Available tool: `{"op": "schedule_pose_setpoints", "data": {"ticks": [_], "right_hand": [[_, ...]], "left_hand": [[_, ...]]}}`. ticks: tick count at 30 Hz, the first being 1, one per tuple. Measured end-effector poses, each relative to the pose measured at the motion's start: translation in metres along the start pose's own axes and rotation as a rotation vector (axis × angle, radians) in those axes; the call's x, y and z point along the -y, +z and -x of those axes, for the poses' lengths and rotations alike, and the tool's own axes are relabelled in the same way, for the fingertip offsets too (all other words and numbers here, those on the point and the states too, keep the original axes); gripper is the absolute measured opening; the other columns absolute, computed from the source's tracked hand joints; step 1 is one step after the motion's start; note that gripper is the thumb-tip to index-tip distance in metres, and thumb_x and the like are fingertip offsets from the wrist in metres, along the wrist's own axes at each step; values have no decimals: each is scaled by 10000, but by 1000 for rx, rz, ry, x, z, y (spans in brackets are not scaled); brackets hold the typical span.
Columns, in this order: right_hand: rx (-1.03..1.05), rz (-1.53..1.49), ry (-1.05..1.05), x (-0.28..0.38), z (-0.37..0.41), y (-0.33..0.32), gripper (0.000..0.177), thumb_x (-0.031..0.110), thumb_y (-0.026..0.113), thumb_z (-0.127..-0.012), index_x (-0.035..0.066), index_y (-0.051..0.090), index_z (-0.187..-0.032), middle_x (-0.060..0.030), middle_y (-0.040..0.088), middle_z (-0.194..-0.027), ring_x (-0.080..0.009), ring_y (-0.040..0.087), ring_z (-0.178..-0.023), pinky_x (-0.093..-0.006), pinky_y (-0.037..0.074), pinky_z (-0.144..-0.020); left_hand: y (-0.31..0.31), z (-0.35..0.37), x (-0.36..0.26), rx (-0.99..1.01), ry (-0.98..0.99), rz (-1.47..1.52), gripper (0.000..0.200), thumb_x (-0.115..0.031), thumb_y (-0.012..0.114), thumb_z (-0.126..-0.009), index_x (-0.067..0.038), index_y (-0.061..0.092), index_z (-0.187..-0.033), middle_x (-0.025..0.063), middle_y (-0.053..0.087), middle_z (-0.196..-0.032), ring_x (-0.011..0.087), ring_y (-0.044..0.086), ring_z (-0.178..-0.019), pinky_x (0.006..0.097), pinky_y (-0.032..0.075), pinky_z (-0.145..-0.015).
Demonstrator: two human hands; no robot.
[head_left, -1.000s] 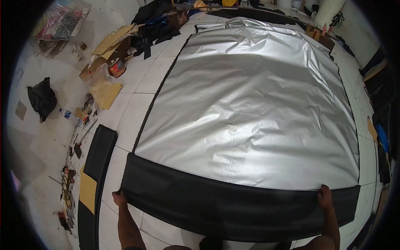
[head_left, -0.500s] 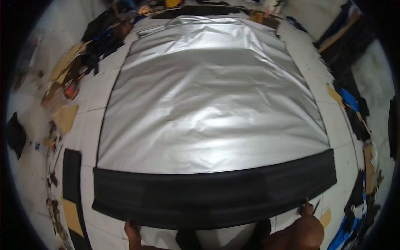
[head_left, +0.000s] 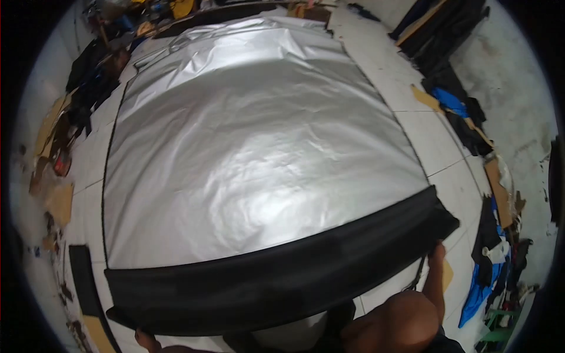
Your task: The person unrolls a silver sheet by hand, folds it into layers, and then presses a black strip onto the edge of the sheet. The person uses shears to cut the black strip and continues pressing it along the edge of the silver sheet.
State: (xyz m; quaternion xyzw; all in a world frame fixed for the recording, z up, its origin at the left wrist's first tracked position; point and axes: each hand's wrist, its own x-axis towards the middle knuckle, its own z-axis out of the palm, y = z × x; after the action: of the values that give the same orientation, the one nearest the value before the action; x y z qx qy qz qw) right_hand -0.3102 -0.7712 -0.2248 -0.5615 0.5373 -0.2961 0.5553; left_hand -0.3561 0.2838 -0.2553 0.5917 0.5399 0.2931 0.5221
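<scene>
A large silver-coated sheet (head_left: 259, 135) is spread over the floor, wrinkled, with its near end turned up as a wide black folded band (head_left: 282, 270). My left hand (head_left: 147, 340) is at the band's lower left edge, low in the view, with its fingers closed at the fabric and partly hidden. Toward the band's right end, my right hand (head_left: 438, 252) pinches the lower edge, its fingertips partly behind the black fabric. The right corner of the band looks slightly raised and creased.
Pale tiles (head_left: 435, 132) surround the sheet. A long black strip (head_left: 86, 279) lies at the left. Fabric scraps, cardboard (head_left: 499, 194) and blue material (head_left: 450, 103) line the right wall. A green plastic item (head_left: 497, 326) stands at lower right; clutter fills the far left corner.
The view has swung to the right. My right hand has moved outward along the band toward its right corner, and my left hand toward the left end. The band's right end now looks tilted and creased.
</scene>
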Motion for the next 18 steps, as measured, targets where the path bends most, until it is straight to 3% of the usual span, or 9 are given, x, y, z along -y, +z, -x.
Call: {"op": "schedule_pose_setpoints", "data": {"ticks": [2, 6, 8, 10, 12, 14, 15, 17, 18], "right_hand": [[14, -28, 5, 30, 2, -10, 253, 313, 478, -887, 92, 587, -829, -3, 540, -640, -97, 483, -459, -253, 367, -386], [148, 141, -128, 110, 25, 34, 163, 251, 491, -858, 103, 545, -896, 33, 452, -568, -59, 398, -391, -212, 302, -337], [60, 125, -217, 114, 6, 80, 316, 240, 498, -837, 24, 497, -1068, -57, 501, -705, -125, 489, -535, -284, 409, -425], [126, 222, -214, 108, -9, 128, 635, 282, 564, -852, 19, 272, -1351, -97, 536, -800, -168, 530, -611, -293, 472, -536], [396, 293, -238, 94, 3, 161, 693, 338, 591, -860, -20, 282, -1367, -204, 570, -1079, -323, 598, -916, -382, 491, -792], [188, 854, -1149, 40, -3, 176, 540, 321, 555, -879, 24, 398, -1302, -258, 555, -1137, -396, 593, -920, -436, 484, -785], [269, 1165, -714, 75, 89, 191, 479, 282, 573, -856, 30, 451, -1245, -222, 596, -1042, -391, 594, -877, -456, 482, -751], [358, 1008, -1192, 44, 133, 187, 322, 251, 627, -766, 51, 574, -1012, -174, 606, -816, -370, 581, -796, -478, 450, -697], [460, 1043, -1218, 43, 165, 182, 330, 243, 652, -736, 66, 580, -1004, -149, 592, -832, -345, 559, -821, -488, 420, -734]], "left_hand": [[-9, -3, -27, -89, 57, -79, 377, -169, 509, -837, 52, 545, -1140, 161, 612, -988, 266, 609, -837, 369, 506, -729], [-2, -36, -94, 258, 187, -97, 426, -176, 502, -832, 88, 506, -1166, 181, 608, -1022, 268, 612, -866, 355, 501, -739], [37, -57, -115, 263, 195, 8, 254, -170, 525, -802, 31, 588, -945, 63, 527, -742, 124, 490, -620, 281, 404, -553], [80, -112, -107, 128, 412, -273, 402, -258, 552, -837, 66, 537, -1075, 45, 491, -717, 99, 449, -555, 278, 390, -502], [136, -63, -127, 244, 277, -317, 606, -344, 554, -880, 69, 367, -1282, 187, 490, -1111, 246, 498, -950, 349, 394, -819], [174, -6, -129, 285, 456, -444, 701, -380, 565, -891, 70, 295, -1358, 234, 467, -1270, 304, 485, -1125, 385, 370, -955], [194, 18, -121, 294, 623, -518, 717, -385, 572, -889, 69, 283, -1363, 235, 449, -1291, 311, 463, -1157, 394, 350, -977], [191, 94, -109, 483, 800, -687, 621, -325, 551, -904, 53, 334, -1346, 261, 392, -1340, 351, 375, -1265, 410, 288, -1047], [178, 127, -101, 524, 993, -919, 629, -308, 576, -879, 38, 341, -1349, 266, 387, -1342, 373, 375, -1261, 396, 289, -1048]]}}
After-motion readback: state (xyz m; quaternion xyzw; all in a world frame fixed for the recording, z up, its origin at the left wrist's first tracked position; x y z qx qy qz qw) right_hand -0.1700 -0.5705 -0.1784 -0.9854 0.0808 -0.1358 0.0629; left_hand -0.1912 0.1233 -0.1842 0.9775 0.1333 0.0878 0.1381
